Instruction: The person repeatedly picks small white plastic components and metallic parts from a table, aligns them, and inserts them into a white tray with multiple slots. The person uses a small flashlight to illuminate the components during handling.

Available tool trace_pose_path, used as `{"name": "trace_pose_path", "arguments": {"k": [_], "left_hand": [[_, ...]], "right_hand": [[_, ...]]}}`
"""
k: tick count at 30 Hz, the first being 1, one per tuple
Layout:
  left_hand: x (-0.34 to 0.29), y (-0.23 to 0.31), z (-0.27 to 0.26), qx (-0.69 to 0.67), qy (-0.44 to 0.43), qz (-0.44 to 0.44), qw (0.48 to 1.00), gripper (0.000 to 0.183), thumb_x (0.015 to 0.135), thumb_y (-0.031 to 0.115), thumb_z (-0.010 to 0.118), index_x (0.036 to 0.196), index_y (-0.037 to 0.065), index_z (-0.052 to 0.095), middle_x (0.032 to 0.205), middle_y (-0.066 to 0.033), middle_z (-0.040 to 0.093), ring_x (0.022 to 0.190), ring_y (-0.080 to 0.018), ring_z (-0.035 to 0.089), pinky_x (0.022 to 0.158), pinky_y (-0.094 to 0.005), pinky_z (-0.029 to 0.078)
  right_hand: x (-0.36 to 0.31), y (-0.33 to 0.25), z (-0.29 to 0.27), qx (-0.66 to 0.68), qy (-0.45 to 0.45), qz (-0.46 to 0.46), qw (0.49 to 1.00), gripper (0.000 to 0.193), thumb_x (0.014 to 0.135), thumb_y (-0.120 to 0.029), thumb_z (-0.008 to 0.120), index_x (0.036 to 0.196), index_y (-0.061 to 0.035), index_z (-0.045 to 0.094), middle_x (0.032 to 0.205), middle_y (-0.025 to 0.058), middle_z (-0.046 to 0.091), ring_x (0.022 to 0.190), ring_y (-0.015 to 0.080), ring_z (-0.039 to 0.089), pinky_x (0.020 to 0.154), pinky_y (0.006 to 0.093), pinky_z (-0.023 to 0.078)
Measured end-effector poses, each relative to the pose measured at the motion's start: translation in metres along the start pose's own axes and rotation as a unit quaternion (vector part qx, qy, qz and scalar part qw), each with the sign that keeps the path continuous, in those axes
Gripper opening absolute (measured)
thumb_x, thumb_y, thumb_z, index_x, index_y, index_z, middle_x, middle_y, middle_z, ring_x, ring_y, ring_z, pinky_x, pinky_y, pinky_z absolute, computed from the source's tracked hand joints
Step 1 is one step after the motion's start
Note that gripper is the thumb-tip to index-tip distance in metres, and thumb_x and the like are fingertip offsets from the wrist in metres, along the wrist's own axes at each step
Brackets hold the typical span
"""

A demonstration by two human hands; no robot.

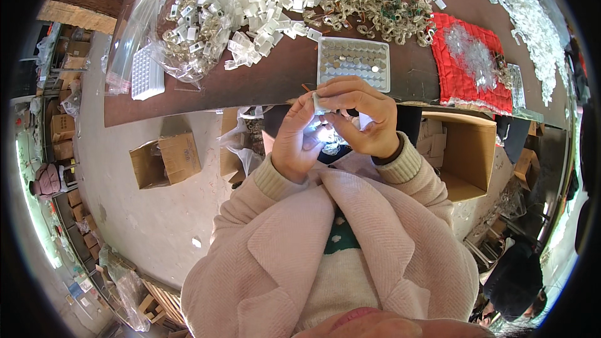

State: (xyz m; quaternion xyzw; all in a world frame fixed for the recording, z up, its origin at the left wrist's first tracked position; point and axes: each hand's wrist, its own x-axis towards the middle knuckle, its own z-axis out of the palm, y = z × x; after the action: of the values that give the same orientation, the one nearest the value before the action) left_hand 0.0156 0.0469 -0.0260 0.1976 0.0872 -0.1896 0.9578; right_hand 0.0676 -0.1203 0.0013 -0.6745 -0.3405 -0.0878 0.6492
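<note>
My left hand (295,138) and my right hand (364,112) meet at the table's near edge, in front of my chest. Between their fingertips they pinch a small white plastic casing (320,105). A short orange wire (306,87) pokes up beside the left fingertips. Bright white light (325,133) glows just below the casing, between the palms; its source is washed out by glare. Right beyond my fingers, a translucent tray (384,81) holds rows of round silver pieces that look like button cells.
White plastic casings (269,0) are heaped across the brown table (250,91), beside tangled wired parts (369,9). A red cloth (447,56) carries clear plastic pieces. A white stack of trays (147,75) sits at left. Cardboard boxes (181,156) stand on the floor; another person (516,275) is at lower right.
</note>
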Motion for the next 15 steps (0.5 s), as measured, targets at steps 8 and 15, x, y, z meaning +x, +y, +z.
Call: {"name": "trace_pose_path", "arguments": {"k": [8, 15], "left_hand": [[-0.002, -0.013, 0.0, 0.032, 0.058, 0.039, 0.997, 0.033, 0.1, 0.033, 0.062, 0.125, 0.01, 0.057, 0.099, 0.0034, 0.062, 0.077, 0.0001, 0.054, 0.048, -0.0126, 0.034], [0.001, -0.017, 0.001, 0.058, 0.229, 0.068, 0.969, 0.03, 0.101, 0.037, 0.06, 0.122, 0.015, 0.059, 0.096, 0.0037, 0.062, 0.08, -0.0027, 0.056, 0.053, -0.0149, 0.038]], "right_hand": [[-0.004, 0.002, 0.012, -0.023, 0.05, -0.038, 0.998, 0.02, 0.079, 0.009, 0.067, 0.097, -0.0004, 0.07, 0.104, 0.0166, 0.071, 0.101, 0.0314, 0.069, 0.085, 0.0379, 0.056], [-0.018, -0.005, -0.003, -0.166, -0.03, -0.062, 0.984, 0.041, 0.081, 0.0, 0.073, 0.122, -0.002, 0.067, 0.125, 0.0164, 0.067, 0.107, 0.0357, 0.067, 0.091, 0.0428, 0.054]]}}
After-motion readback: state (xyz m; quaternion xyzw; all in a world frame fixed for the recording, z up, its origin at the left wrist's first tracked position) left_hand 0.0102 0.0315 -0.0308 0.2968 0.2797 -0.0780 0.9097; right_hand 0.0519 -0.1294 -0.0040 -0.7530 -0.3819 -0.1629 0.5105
